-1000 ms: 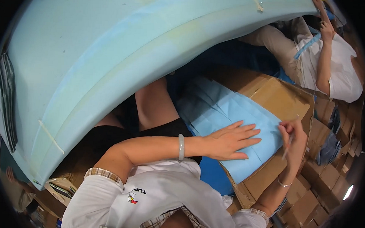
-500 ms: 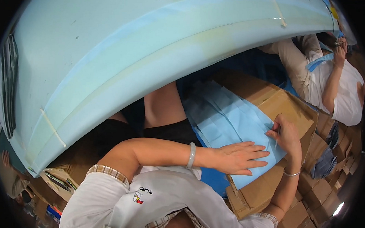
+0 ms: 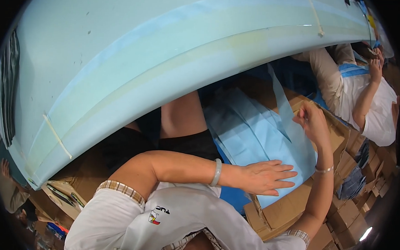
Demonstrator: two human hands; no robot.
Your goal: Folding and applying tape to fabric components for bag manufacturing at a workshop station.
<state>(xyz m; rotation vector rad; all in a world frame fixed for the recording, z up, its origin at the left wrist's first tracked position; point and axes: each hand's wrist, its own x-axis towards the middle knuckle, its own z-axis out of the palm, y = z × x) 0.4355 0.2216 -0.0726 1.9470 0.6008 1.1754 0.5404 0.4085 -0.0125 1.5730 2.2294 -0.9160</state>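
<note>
A stack of light blue fabric pieces (image 3: 253, 132) lies on a cardboard box (image 3: 278, 213) to the right of my lap. My left hand (image 3: 264, 177) rests flat on the near end of the stack, fingers spread. My right hand (image 3: 311, 121) is closed in a pinch at the edge of the top fabric piece (image 3: 281, 99). That piece is lifted off the stack along its right side, with a pointed far corner standing up toward the table. The fingertips of my right hand are partly hidden by the hand itself.
A wide pale blue-green table (image 3: 135, 73) spans the space ahead, its curved edge above my lap. Dark folded fabric (image 3: 8, 90) lies at its left end. On the right sits a co-worker in a white top (image 3: 375, 106), beside several cardboard boxes (image 3: 338, 220) and a plaid cloth bundle (image 3: 353, 183).
My right hand has moved away from me, raising the edge of the top fabric piece off the stack. The left hand stays flat in nearly the same place.
</note>
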